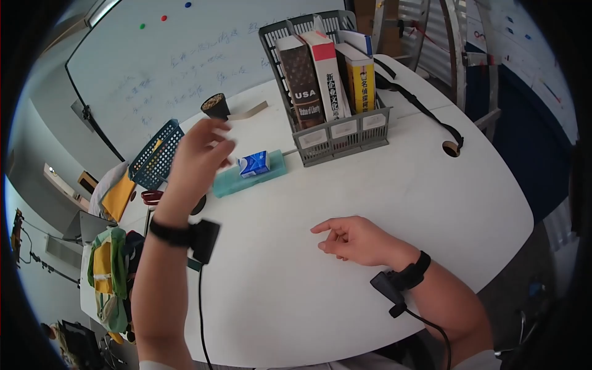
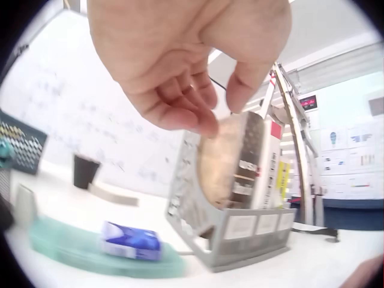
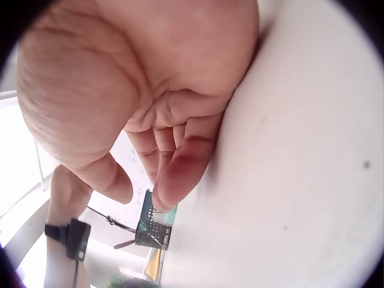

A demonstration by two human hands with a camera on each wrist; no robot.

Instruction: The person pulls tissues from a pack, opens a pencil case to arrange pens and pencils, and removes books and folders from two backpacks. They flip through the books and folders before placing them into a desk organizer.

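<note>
My left hand is raised over the left part of the table, fingers loosely bent with nothing between them. In the head view it is nearest a small blue-and-white packet, which lies on a flat teal case. The left wrist view shows the thumb and fingertips apart, in front of a grey file basket of upright books. My right hand rests on the white table, its fingers relaxed and holding nothing; in the right wrist view its edge lies along the tabletop.
The grey basket holds a dark "USA" book, a white-and-red book and a yellow-spined book. A black pot stands near the whiteboard. A perforated blue basket is at left; a black strap lies at right.
</note>
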